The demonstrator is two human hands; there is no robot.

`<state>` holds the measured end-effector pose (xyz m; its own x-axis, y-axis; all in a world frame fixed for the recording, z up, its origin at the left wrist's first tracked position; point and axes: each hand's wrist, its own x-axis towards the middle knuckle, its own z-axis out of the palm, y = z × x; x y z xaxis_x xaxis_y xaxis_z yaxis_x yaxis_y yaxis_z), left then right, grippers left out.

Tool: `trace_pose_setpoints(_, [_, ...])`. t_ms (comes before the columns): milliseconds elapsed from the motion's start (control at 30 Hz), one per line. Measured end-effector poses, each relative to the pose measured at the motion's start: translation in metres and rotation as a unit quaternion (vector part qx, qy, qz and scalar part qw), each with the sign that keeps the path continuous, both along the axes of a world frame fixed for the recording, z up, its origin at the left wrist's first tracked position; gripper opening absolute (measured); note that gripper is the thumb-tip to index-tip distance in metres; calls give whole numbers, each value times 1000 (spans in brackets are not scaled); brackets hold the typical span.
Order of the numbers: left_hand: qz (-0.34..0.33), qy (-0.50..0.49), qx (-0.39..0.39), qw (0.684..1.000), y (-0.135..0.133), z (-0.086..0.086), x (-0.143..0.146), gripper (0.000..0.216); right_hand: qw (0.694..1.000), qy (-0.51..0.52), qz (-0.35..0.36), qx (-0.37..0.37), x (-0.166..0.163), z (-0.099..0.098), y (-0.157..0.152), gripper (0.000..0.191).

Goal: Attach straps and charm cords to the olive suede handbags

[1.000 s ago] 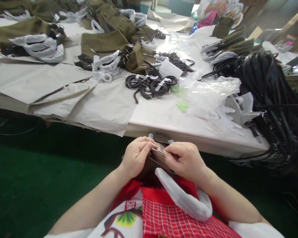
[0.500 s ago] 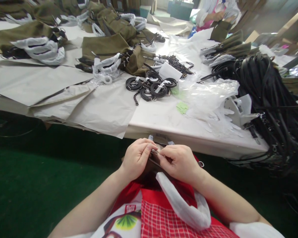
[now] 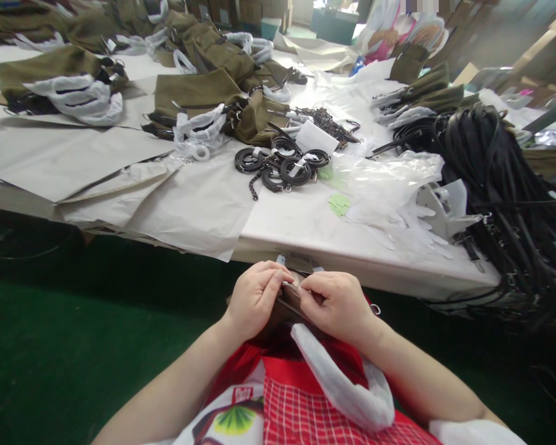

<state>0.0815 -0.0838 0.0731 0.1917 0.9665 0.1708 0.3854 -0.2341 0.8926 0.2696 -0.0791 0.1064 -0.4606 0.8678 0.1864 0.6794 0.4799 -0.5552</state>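
We see the white table [image 3: 306,228] brightly and evenly lit by soft light from above, and the far end of the room washes out pale. The clear plastic bags [image 3: 389,179] catch a mild glare. Below the table's edge the green floor [image 3: 50,346] sinks into deep shadow. Our left hand [image 3: 254,296] and right hand [image 3: 338,304], pinched on the brown pouch [image 3: 285,311], look fairly sharp, with a soft shadow between them. The wide lens bows the table's edge and stretches the black straps [image 3: 514,185] at the right. The corners smear, and the person at the far end [image 3: 398,31] is out of focus.
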Motion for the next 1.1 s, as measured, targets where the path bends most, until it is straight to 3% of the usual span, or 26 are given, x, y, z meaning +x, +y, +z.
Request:
trace_pose_setpoints(267, [-56,40,30,997,0,3,-9,24,999,-34,17,1,-4,-4,2,27])
trace_pose_setpoints(467, [-8,27,82,996,5,-8,-14,23,998,-49,35,14,-10,-6,13,26])
trace_pose_setpoints(633, [99,26,137,985,7,4,-20,20,997,29,-15,-73,-12,-9,20,27])
trace_pose_setpoints(767, [94,17,132,987,20,24,-24,22,975,176,27,-131,-15,-4,23,24])
trace_pose_setpoints(833, [74,9,125,989,31,35,-24,23,951,246,70,-175,-17,-3,23,21])
trace_pose_setpoints(900, [45,3,118,992,46,43,-23,26,907,328,85,-250,-21,-8,23,22])
trace_pose_setpoints(1033, [-32,50,92,994,93,41,-14,29,745,493,74,-443,-28,-29,19,40])
trace_pose_setpoints(1100, [-28,138,85,986,128,30,-7,28,698,522,84,-483,-30,-41,16,47])
